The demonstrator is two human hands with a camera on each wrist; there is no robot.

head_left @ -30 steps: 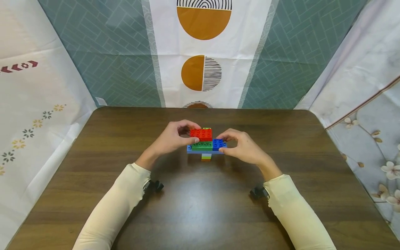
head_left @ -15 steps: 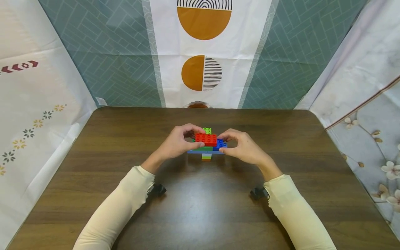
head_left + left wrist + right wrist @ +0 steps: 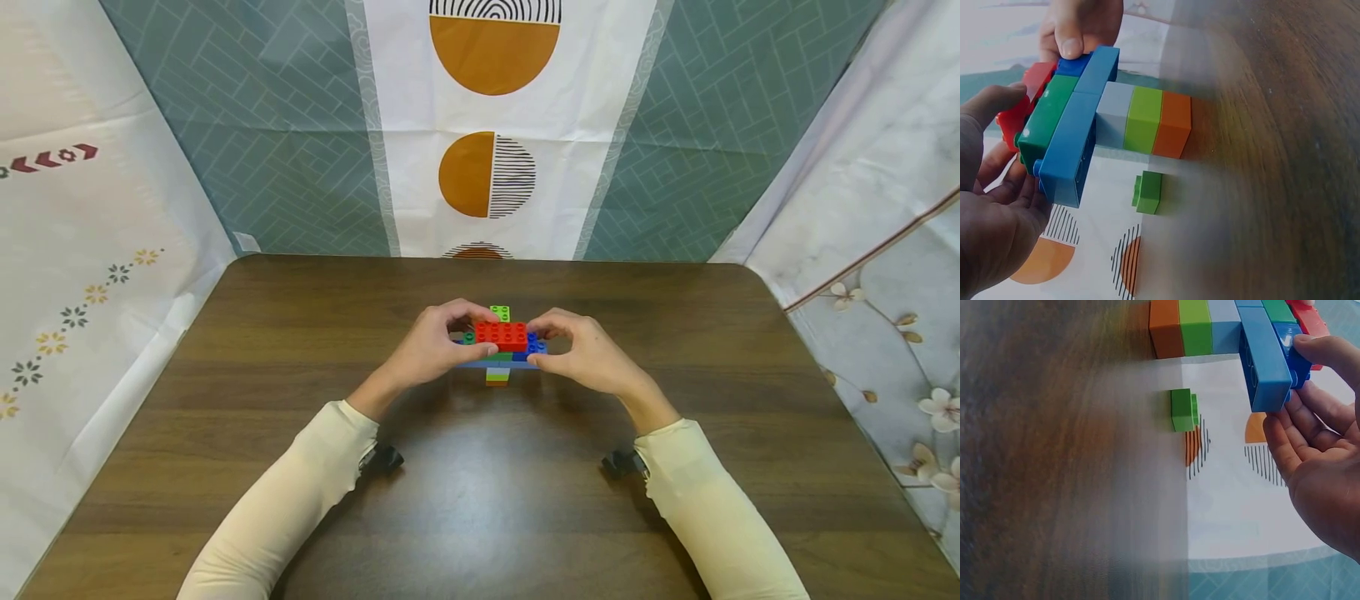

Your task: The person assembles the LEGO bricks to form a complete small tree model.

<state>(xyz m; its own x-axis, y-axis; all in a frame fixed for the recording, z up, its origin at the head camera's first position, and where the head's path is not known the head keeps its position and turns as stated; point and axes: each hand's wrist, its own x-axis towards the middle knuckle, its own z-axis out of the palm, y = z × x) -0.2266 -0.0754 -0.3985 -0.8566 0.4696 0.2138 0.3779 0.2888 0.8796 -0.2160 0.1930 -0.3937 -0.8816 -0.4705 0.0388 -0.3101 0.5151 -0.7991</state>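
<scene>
My left hand (image 3: 435, 343) pinches a red toy building brick (image 3: 501, 337) between thumb and fingers. The red brick lies over a green brick (image 3: 1050, 115) and a dark blue brick (image 3: 1291, 347); whether it is pressed onto their studs I cannot tell. My right hand (image 3: 583, 354) pinches the dark blue brick at the right end, thumb on its near side. Under these runs a light blue layer (image 3: 1069, 147), wider than its support. That support is a column of a pale blue-grey brick (image 3: 1113, 115), a lime brick (image 3: 1143, 119) and an orange brick (image 3: 1174, 125).
A small lime green brick (image 3: 1149, 192) stands alone on the wooden table (image 3: 480, 483), behind the build. Patterned cloths (image 3: 300, 167) hang beyond the table's far edge and along both sides.
My left hand has moved right and slightly nearer, carrying the red brick from over the green one to partly over the dark blue one. The right hand stays in place.
</scene>
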